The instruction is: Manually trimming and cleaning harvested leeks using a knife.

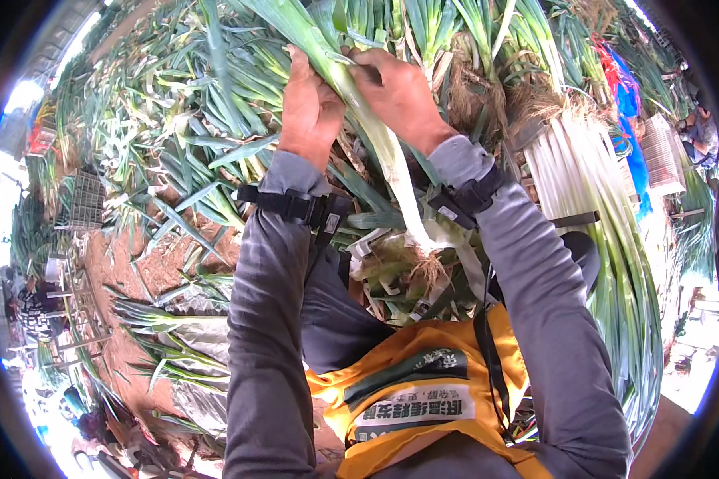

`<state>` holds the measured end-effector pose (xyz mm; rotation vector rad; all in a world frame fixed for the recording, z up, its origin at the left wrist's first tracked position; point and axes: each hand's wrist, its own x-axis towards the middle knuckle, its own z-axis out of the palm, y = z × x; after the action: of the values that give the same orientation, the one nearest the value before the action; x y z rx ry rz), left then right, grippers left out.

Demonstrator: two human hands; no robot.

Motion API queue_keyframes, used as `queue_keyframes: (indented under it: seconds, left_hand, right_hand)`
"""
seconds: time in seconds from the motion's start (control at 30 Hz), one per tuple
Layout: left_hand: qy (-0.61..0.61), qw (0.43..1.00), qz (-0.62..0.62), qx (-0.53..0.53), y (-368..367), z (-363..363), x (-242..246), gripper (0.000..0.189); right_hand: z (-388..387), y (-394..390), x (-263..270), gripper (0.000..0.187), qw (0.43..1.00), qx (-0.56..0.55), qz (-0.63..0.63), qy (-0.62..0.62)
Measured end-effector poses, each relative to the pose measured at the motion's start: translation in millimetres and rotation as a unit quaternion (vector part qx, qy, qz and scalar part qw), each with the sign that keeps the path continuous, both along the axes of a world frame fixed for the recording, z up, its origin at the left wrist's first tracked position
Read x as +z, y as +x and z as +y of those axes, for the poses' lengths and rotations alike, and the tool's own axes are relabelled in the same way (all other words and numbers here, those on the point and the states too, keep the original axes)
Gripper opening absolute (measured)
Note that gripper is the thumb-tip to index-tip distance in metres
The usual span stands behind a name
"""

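A long-stemmed leek or large green onion [378,129] slants down from the top of the view, its green leaves away from me and its white root end near my lap. My left hand [313,111] is at the left of its upper stalk, thumb along the leaves and fingers curled against it. From the other side, my right hand [398,99] grips the stalk where the leaves part, some fingertips hidden. Wispy brown roots [429,270] hang from the lower end, over a pile of pale peelings [389,263].
A bundle of white-stemmed leeks [581,161] lies beside my right arm. Upright leeks with roots [473,66] stand ahead. Loose green leaves [156,114] cover the ground at left. A wire crate [87,200] and a person [36,311] are farther left; another person [701,135] is far right.
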<state>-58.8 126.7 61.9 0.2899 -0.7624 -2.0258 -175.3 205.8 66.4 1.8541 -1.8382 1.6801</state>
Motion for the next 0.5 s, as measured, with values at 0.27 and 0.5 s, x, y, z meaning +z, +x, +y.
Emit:
queue_keyframes:
  seconds: [0.27,0.5]
  left_hand:
    - [-0.079,0.996,-0.05,-0.011,1,0,1,0.048]
    - [0.041,0.998,-0.027,-0.032,-9,1,7,0.049]
  right_hand:
    - [3,-26,-7,0.026,0.965,0.001,-0.193,0.175]
    - [7,-38,-42,0.031,0.882,0.022,-0.427,0.197]
